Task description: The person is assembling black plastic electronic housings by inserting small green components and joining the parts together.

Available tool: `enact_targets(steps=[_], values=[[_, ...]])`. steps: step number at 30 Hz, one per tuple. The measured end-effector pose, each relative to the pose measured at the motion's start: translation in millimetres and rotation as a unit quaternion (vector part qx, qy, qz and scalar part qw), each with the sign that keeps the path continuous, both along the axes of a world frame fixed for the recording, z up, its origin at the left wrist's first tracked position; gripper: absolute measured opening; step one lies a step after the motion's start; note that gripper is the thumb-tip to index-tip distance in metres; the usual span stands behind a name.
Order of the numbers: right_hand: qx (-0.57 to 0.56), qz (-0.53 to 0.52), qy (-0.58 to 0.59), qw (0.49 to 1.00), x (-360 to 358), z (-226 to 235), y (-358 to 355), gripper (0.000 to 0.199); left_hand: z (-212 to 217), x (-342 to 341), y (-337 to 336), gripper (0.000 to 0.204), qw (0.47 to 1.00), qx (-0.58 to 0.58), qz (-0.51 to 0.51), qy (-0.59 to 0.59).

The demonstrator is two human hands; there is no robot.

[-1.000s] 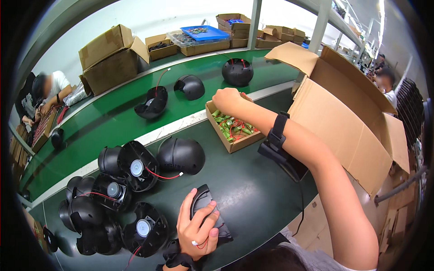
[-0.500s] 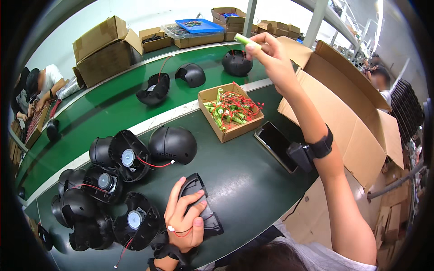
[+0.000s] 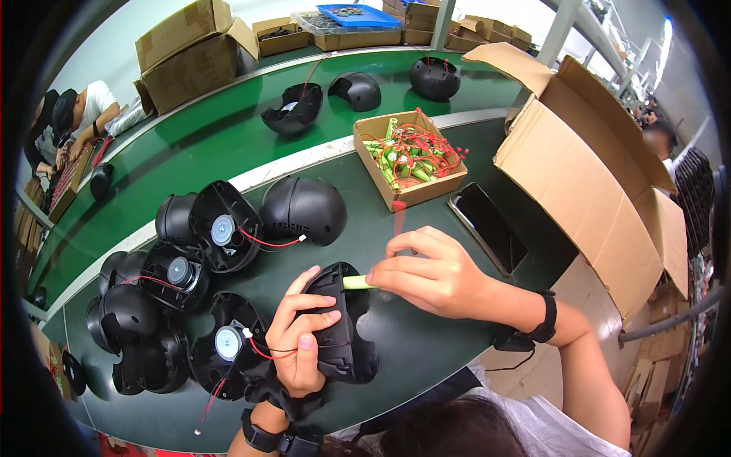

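My left hand (image 3: pixel 297 339) is closed on a black plastic half shell (image 3: pixel 344 352), tilted on its side over the table. A red and dark wire with a white plug runs across my left fingers. Between the fingertips of my right hand (image 3: pixel 432 276) is a green cylindrical battery (image 3: pixel 355 282), its far end at the shell's inner edge. A blurred red wire (image 3: pixel 400 217) rises above my right hand. Beyond my hands stands a small cardboard box (image 3: pixel 430 192) of green batteries with red wires.
Several black shells, some with round speakers (image 3: pixel 228 343), crowd the left; one rounded shell (image 3: pixel 308 209) stands beside them. A phone (image 3: pixel 487 228) lies at right, near a large open carton (image 3: pixel 586 206). More shells sit on the green belt (image 3: pixel 205 145). People work at far left.
My right hand has come down from above the belt, bringing the battery to the shell. My left hand has turned the shell slightly. The whole view has shifted a little.
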State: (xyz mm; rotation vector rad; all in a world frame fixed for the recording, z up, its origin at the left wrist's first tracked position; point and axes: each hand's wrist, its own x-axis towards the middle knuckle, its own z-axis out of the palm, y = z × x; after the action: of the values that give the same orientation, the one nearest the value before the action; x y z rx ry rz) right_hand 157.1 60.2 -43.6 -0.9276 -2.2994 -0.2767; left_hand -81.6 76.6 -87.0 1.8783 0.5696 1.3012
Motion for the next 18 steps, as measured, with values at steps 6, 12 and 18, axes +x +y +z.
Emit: enact_targets(steps=[6, 12, 18], values=[[-0.004, 0.072, -0.005, 0.997, 1.8, 1.7, 8.3, 0.020, -0.1, -0.8, 1.7, 0.047, 1.000, -0.003, -0.011, -0.003], [0.034, 0.130, -0.006, 0.991, -2.1, -8.2, 13.0, 0.019, -0.1, -2.1, 1.9, 0.045, 0.999, 0.005, -0.038, 0.004], [0.015, 0.119, 0.038, 0.992, -5.7, -11.1, 20.6, 0.015, -1.8, -2.8, 2.6, 0.045, 0.999, 0.009, -0.046, 0.016]])
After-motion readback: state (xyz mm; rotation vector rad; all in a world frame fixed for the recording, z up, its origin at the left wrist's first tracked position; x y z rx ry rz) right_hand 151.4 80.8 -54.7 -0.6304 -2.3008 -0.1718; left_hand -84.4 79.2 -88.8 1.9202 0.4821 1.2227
